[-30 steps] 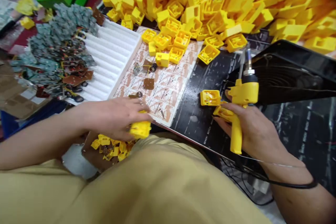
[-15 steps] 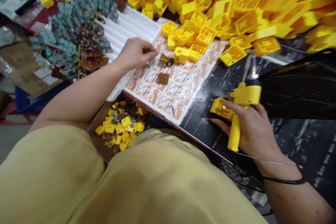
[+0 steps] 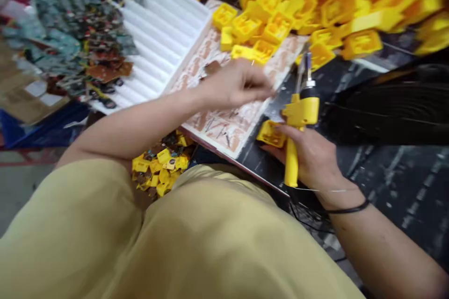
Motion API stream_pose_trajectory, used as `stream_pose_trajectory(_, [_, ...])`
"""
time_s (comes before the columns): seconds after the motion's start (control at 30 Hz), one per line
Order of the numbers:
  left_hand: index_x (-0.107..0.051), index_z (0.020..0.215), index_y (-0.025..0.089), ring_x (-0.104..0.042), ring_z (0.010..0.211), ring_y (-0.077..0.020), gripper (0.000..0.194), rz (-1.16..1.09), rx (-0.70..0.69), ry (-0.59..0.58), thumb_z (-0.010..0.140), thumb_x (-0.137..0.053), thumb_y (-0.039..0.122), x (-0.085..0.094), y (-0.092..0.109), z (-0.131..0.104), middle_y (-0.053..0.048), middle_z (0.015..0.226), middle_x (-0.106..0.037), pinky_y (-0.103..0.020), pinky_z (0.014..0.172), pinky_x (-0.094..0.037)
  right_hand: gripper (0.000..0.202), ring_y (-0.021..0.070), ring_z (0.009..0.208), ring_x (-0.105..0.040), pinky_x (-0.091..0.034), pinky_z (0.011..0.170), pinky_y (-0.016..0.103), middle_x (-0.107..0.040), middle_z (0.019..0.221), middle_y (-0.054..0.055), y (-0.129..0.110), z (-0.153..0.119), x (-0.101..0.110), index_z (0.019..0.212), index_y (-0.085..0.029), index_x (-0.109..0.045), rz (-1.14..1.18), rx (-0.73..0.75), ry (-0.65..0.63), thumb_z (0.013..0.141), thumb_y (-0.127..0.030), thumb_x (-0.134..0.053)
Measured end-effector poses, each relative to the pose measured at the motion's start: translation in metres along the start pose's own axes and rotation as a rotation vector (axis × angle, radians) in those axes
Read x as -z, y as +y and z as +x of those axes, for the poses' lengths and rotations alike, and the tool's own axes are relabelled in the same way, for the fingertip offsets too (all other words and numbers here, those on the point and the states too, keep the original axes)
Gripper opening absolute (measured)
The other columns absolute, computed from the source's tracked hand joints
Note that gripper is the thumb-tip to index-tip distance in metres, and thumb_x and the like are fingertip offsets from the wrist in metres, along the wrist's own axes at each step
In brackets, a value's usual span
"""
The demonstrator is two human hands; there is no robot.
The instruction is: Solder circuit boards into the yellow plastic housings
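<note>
My right hand (image 3: 310, 154) grips a yellow soldering gun (image 3: 300, 111), its metal tip pointing away from me and a thin wire trailing at the handle's base. The same hand's thumb and fingers also hold a small open yellow plastic housing (image 3: 271, 133), left of the handle. My left hand (image 3: 242, 85) is blurred above the patterned board (image 3: 224, 133), fingers pinched together toward the housing. Whatever is between them cannot be made out. A brown circuit board (image 3: 212, 68) shows partly behind this hand. More yellow housings (image 3: 247, 25) lie just beyond it.
A large heap of yellow housings (image 3: 336, 7) fills the back. At left, a white ridged foam tray (image 3: 171, 14) adjoins a pile of wired circuit boards (image 3: 105, 51). A box of yellow parts (image 3: 163, 168) sits below the table edge. Black coiled material (image 3: 396, 107) lies at right.
My left hand has moved right, from the foam tray's edge across the patterned board toward the housing. The view has shifted; my right hand keeps hold of the soldering gun and housing.
</note>
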State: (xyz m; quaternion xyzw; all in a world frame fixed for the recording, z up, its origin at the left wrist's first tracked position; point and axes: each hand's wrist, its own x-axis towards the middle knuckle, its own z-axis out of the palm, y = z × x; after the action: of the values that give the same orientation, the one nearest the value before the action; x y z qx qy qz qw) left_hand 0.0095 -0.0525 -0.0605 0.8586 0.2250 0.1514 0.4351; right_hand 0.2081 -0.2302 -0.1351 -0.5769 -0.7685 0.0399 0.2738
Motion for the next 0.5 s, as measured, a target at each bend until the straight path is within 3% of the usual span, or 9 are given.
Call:
stream_pose_trajectory(0.07, [-0.076,0.091,0.017,-0.070,0.082,-0.0151,0.011,0.200,-0.077,-0.130,0.086,-0.066,0.017,-0.021,-0.006,-0.009,-0.002,0.083,-0.077,-0.029,0.081,-0.051,0.045,0.0201,0.071,-0.063,-0.048,0.063,0.031,-0.064,0.086,0.004,-0.005,0.002,0.006,0.126,-0.023,-0.053,-0.044,0.044,0.017,0.091,-0.048,-0.066])
stream_pose_trajectory(0.17, [-0.076,0.094,0.017,-0.071,0.082,-0.0183,0.013,0.367,-0.086,-0.130,0.085,-0.066,0.018,-0.040,-0.010,-0.018,-0.003,0.082,-0.077,-0.035,0.088,-0.049,0.054,0.0227,0.083,-0.065,-0.053,0.085,0.040,-0.066,0.095,0.006,-0.006,0.004,0.012,0.128,-0.020,-0.048,-0.061,0.082,0.039,0.089,-0.054,-0.065])
stream_pose_trajectory(0.23, [-0.076,0.090,0.016,-0.071,0.080,-0.0179,0.011,0.366,-0.063,-0.115,0.085,-0.066,0.019,-0.043,-0.008,-0.018,-0.002,0.081,-0.077,-0.034,0.087,-0.048,0.051,0.0235,0.091,-0.066,-0.049,0.099,0.047,-0.066,0.100,0.007,-0.005,0.005,0.012,0.127,-0.018,-0.048,-0.038,0.108,0.062,0.090,-0.048,-0.066])
stream_pose_trajectory(0.33, [-0.075,0.086,0.015,-0.070,0.078,-0.0159,0.010,0.308,-0.009,-0.123,0.084,-0.066,0.019,-0.042,-0.003,-0.014,-0.003,0.080,-0.077,-0.029,0.080,-0.048,0.038,0.0199,0.091,-0.066,-0.050,0.099,0.043,-0.067,0.100,0.006,-0.005,0.008,0.010,0.125,-0.018,-0.049,-0.002,0.134,0.080,0.093,-0.030,-0.065])
stream_pose_trajectory(0.47, [-0.076,0.084,0.015,-0.070,0.076,-0.0148,0.009,0.260,0.079,-0.181,0.082,-0.067,0.018,-0.040,0.002,-0.012,-0.003,0.080,-0.077,-0.025,0.073,-0.047,0.037,0.0180,0.080,-0.067,-0.048,0.103,0.047,-0.070,0.095,0.003,-0.011,0.008,0.022,0.120,-0.019,-0.056,0.034,0.123,0.123,0.090,-0.035,-0.071])
stream_pose_trajectory(0.5, [-0.076,0.084,0.015,-0.070,0.076,-0.0148,0.009,0.249,0.099,-0.202,0.082,-0.067,0.018,-0.040,0.003,-0.013,-0.003,0.080,-0.077,-0.025,0.073,-0.047,0.038,0.0165,0.075,-0.066,-0.051,0.099,0.043,-0.070,0.090,0.001,-0.014,0.005,0.030,0.117,-0.019,-0.058,0.047,0.110,0.166,0.086,-0.034,-0.075])
